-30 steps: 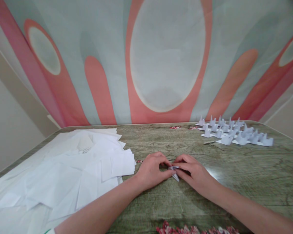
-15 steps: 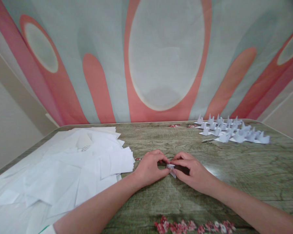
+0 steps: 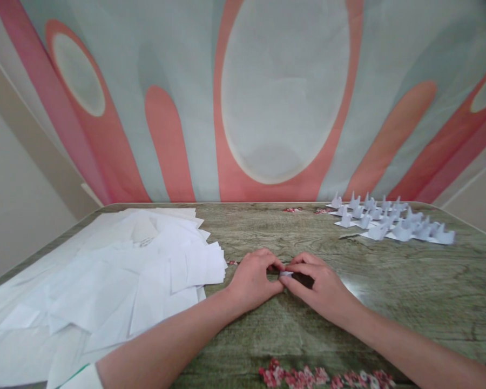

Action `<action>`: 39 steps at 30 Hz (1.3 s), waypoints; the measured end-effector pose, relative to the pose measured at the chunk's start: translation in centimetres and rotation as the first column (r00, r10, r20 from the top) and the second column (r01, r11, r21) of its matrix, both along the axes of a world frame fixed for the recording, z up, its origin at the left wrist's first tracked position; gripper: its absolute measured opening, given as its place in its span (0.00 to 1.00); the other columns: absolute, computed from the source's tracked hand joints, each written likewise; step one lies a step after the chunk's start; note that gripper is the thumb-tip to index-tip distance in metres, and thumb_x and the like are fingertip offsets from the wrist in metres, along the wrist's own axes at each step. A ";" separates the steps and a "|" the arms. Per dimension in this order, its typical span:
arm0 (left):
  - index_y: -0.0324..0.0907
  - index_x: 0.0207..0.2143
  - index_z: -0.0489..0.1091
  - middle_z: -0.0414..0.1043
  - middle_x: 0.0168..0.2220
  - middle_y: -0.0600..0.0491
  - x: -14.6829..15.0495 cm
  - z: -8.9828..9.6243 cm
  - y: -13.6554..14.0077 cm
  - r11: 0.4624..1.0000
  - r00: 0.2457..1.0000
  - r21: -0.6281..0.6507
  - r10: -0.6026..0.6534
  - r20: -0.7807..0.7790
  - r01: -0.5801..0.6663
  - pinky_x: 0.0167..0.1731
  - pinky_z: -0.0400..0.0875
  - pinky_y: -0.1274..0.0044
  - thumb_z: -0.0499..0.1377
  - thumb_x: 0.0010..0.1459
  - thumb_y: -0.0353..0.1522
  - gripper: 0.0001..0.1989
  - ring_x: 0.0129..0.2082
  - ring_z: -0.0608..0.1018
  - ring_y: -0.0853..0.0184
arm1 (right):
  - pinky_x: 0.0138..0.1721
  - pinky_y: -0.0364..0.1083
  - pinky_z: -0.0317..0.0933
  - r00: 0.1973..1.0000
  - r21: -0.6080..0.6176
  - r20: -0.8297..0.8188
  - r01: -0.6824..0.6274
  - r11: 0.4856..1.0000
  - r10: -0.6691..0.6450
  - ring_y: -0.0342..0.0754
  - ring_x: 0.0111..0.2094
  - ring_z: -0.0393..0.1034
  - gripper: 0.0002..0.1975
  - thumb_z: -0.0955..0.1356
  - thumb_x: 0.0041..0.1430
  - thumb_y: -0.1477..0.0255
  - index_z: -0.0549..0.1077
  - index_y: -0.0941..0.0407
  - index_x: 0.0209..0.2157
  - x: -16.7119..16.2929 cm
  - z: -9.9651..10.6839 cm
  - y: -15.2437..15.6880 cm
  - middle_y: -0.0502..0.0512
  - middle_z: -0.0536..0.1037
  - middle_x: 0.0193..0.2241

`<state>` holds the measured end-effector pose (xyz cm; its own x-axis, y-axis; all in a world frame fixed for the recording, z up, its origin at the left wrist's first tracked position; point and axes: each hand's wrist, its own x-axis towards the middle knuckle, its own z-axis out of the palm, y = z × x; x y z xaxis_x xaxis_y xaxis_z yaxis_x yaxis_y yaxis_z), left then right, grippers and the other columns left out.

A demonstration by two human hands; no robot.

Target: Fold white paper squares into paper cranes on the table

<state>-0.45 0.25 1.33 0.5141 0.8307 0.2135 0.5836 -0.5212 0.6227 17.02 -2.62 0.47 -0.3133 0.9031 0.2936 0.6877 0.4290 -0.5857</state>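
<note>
the small folded white paper (image 3: 285, 274) sits between the two hands, low over the middle of the desk (image 3: 235, 351), with only a sliver of it showing. the right hand (image 3: 323, 283) pinches it, thumb on the near side and index finger on the far side. the left hand (image 3: 253, 280) curves in from the other side, its thumb and index finger seeming to pinch the opposite end, though their tips hide the exact contact.

a piece this small probably wants a light, steady grip: one hand holding it firm while the other works the fold with the fingertips, edges lined up before any hard pressing. squeezing with both hands at once could crush the layers or skew a crease, and the covering fingers make alignment hard to check by eye.

a broad, overlapping spread of white paper sheets (image 3: 105, 289) lies on the left, its edge just beside the left hand; the left forearm crosses in front of it, so a wide sweep might drag sheets. white origami figures (image 3: 403, 231) stand grouped at the far right, well apart from the hands. a pink flower pattern (image 3: 283, 374) runs along the near side.
</note>
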 end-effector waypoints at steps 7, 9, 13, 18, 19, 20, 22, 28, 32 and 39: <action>0.42 0.30 0.71 0.69 0.30 0.54 0.1 -0.3 0.1 1.000 1.000 0.014 0.002 0.007 -0.002 0.35 0.65 0.78 0.60 0.46 0.31 0.06 0.32 0.71 0.67 | 0.36 0.46 0.60 1.000 0.041 0.010 -0.009 0.999 0.008 0.47 0.33 0.66 0.07 0.64 0.56 0.71 0.75 0.54 0.32 0.0 -0.1 -0.1 0.53 0.71 0.30; 0.42 0.30 0.71 0.69 0.30 0.54 0.0 -0.4 0.1 1.000 1.000 0.014 0.002 0.005 -0.002 0.35 0.65 0.78 0.59 0.46 0.31 0.06 0.32 0.71 0.68 | 0.36 0.46 0.59 1.000 0.055 0.015 -0.012 0.998 0.011 0.46 0.33 0.65 0.08 0.63 0.57 0.71 0.74 0.55 0.31 0.0 -0.2 -0.1 0.53 0.70 0.30; 0.42 0.30 0.72 0.69 0.30 0.55 0.0 -0.3 0.0 1.000 1.000 0.018 0.004 -0.002 -0.004 0.34 0.65 0.78 0.59 0.47 0.32 0.06 0.32 0.71 0.68 | 0.37 0.47 0.59 1.000 0.077 0.022 -0.021 0.997 0.020 0.46 0.33 0.65 0.09 0.62 0.58 0.72 0.73 0.56 0.30 0.0 -0.5 0.0 0.54 0.70 0.31; 0.42 0.30 0.72 0.70 0.29 0.55 0.1 -0.2 0.0 1.000 1.000 0.015 0.009 0.000 -0.009 0.35 0.65 0.78 0.59 0.48 0.34 0.06 0.32 0.71 0.68 | 0.38 0.47 0.59 1.000 0.072 0.024 -0.019 0.997 0.017 0.46 0.34 0.64 0.08 0.62 0.59 0.73 0.72 0.56 0.30 0.0 -0.7 0.2 0.54 0.69 0.32; 0.43 0.30 0.72 0.70 0.29 0.55 0.1 -0.2 0.0 1.000 1.000 0.013 0.010 0.003 -0.010 0.35 0.65 0.78 0.59 0.48 0.34 0.06 0.32 0.71 0.68 | 0.37 0.47 0.59 1.000 0.068 0.023 -0.021 0.997 0.019 0.46 0.34 0.64 0.08 0.62 0.59 0.73 0.72 0.56 0.29 0.0 -0.7 0.2 0.54 0.69 0.32; 0.43 0.30 0.73 0.70 0.29 0.55 0.1 -0.2 0.0 1.000 1.000 0.011 0.011 0.007 -0.011 0.35 0.65 0.78 0.59 0.48 0.34 0.06 0.32 0.72 0.68 | 0.37 0.47 0.59 1.000 0.065 0.022 -0.022 0.998 0.021 0.46 0.34 0.64 0.08 0.62 0.59 0.73 0.72 0.56 0.29 0.0 -0.7 0.2 0.53 0.69 0.32; 0.43 0.30 0.73 0.70 0.29 0.55 0.1 -0.2 0.1 1.000 1.000 -0.002 0.009 0.018 -0.009 0.35 0.65 0.78 0.59 0.48 0.34 0.06 0.32 0.72 0.68 | 0.37 0.47 0.59 0.999 0.062 0.022 -0.026 0.998 0.025 0.46 0.34 0.64 0.08 0.62 0.59 0.73 0.72 0.56 0.29 0.1 -0.8 0.3 0.53 0.69 0.31; 0.44 0.31 0.75 0.71 0.30 0.55 0.0 -0.4 0.2 0.999 0.998 -0.049 -0.003 0.058 0.005 0.35 0.66 0.79 0.58 0.51 0.33 0.07 0.32 0.72 0.69 | 0.37 0.47 0.59 0.999 0.069 0.030 -0.047 0.996 0.045 0.46 0.34 0.65 0.08 0.62 0.59 0.74 0.73 0.56 0.31 0.3 -1.0 0.5 0.53 0.69 0.32; 0.45 0.31 0.76 0.72 0.30 0.55 -0.1 -0.5 0.3 0.999 0.999 -0.051 0.003 0.049 -0.001 0.35 0.66 0.79 0.57 0.52 0.31 0.07 0.32 0.73 0.69 | 0.37 0.48 0.60 0.996 0.085 0.054 -0.073 0.994 0.068 0.47 0.35 0.65 0.08 0.62 0.59 0.74 0.73 0.55 0.35 0.6 -1.0 0.5 0.54 0.70 0.33; 0.45 0.33 0.75 0.72 0.31 0.55 -0.2 -0.1 -0.2 0.993 0.995 0.114 -0.014 -0.101 0.026 0.35 0.66 0.78 0.55 0.55 0.32 0.08 0.33 0.72 0.69 | 0.38 0.47 0.61 0.990 0.131 0.077 -0.125 0.983 0.115 0.47 0.36 0.65 0.10 0.62 0.58 0.76 0.72 0.54 0.40 1.3 -1.1 0.5 0.54 0.70 0.34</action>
